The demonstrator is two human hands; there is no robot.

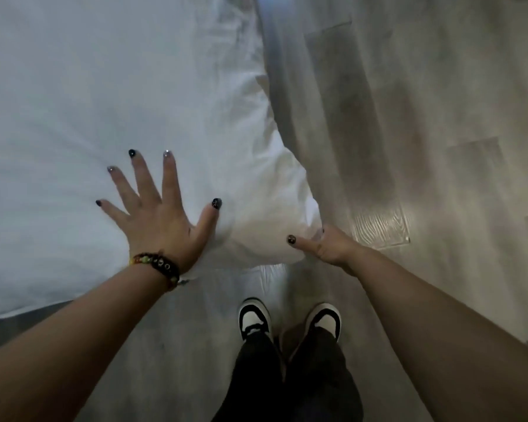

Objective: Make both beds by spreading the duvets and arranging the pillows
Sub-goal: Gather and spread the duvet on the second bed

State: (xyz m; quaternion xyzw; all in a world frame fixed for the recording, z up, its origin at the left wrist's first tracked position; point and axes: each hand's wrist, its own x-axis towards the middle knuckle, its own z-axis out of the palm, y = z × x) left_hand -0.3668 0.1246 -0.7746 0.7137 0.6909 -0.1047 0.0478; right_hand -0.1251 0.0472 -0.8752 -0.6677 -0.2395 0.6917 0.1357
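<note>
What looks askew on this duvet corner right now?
The duvet corner bulges past the bed edge, bunched and creased where the right hand grips it. The left hand presses flat beside it. Nothing looks torn or stained.

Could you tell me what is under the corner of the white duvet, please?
The right hand grips the duvet corner from beneath, thumb on the outside; its fingers are hidden by the fabric. The left hand presses flat on top. Grey floor shows below; the mattress is covered.
</note>
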